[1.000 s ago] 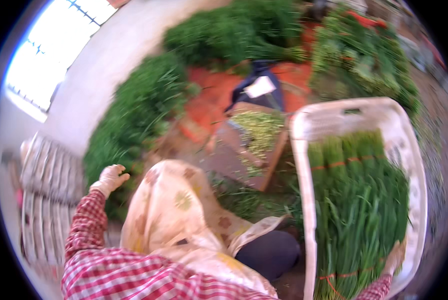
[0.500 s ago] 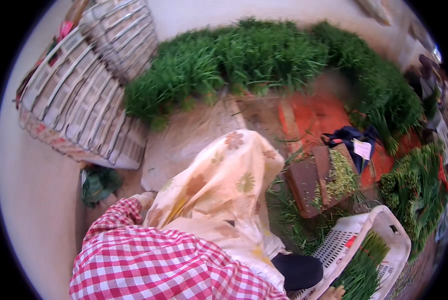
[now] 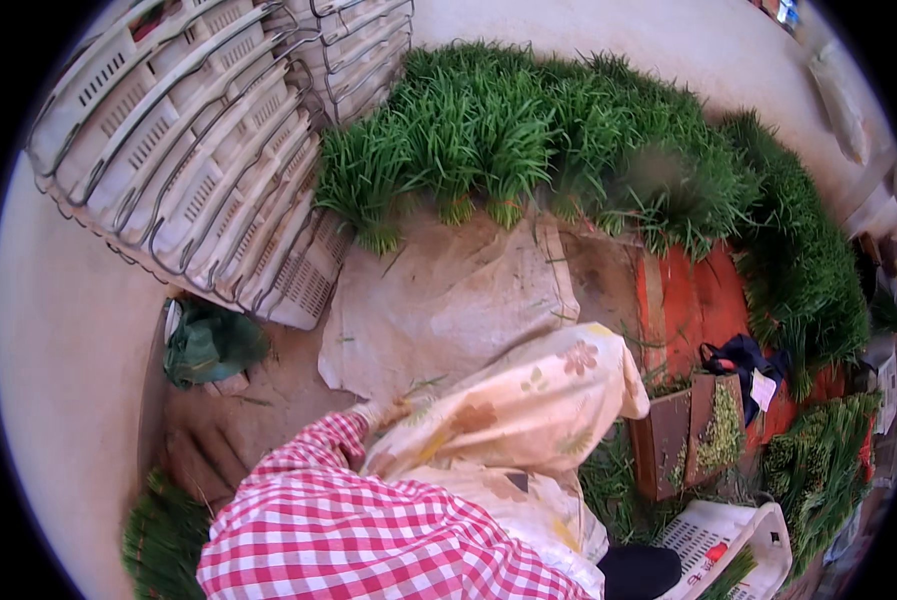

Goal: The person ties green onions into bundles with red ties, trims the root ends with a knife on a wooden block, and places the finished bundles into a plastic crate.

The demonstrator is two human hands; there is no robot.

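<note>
Greens row: long curved bank of upright, dark green, grass-like bunches [image 3: 508, 130], set along the pale wall [image 3: 608, 28].
Crate stack: nested white plastic crates with slotted sides and metal wire handles [image 3: 183, 150], at upper left, beside the row's left end.
Checked garment: red-and-white checked fabric [image 3: 358, 520] on the person's body and left arm.
Floor sheet: wrinkled, off-white sheet [image 3: 448, 295], flat between row and person.
Lap cover: cream cloth with brown and green flower prints [image 3: 498, 410], draped over the raised knee.
Ground cover: orange-red sheet [image 3: 703, 300], right of the floor sheet.
Near crate: white plastic crate with perforated wall [image 3: 696, 530], at lower right; green stalks [image 3: 733, 578] lie inside it, partly cut off by the picture edge.
Work block: brown, box-shaped block [image 3: 660, 445], beyond the near crate; pale green trimmings [image 3: 718, 435] on top.
Bag: crumpled dark green bag [image 3: 213, 345], below the crate stack.
Left hand [image 3: 383, 410]: at the lap cover's left edge, near the floor sheet; contact unclear. Finger spread and any hold cannot be determined.
Right hand: outside the view; finger state cannot be determined.
</note>
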